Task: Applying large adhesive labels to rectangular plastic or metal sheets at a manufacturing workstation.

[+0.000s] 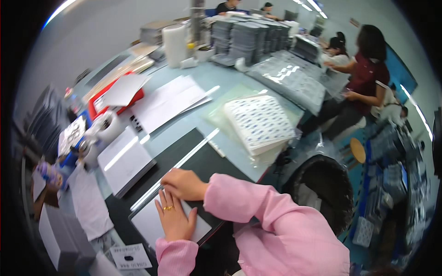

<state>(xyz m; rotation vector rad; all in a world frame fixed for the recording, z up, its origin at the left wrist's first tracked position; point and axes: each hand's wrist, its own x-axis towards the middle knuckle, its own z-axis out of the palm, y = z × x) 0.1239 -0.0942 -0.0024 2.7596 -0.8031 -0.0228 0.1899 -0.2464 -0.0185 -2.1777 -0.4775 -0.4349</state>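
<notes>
My left hand [175, 218], with a gold ring on one finger, lies flat on a white rectangular panel [146, 226] with a dark edge. Its fingers are stretched out and point away from me. Just beyond its fingertips, my right hand [186, 184] is closed over the panel's far edge, with the fingers bent down and pressed together. What those fingers pinch, if anything, is hidden. Beneath the panel spreads a black mat [191, 149]. To the left of the hands sits a stack of white-topped flat panels [123, 158].
A sheet stack with blue print [260, 120] lies ahead, near white papers [168, 103] and a red tray [137, 95]. Plastic-wrapped goods [294, 78] and grey stacks [244, 39] stand farther back. A black-lined bin [338, 177] is at the right; a co-worker [370, 73] stands beyond.
</notes>
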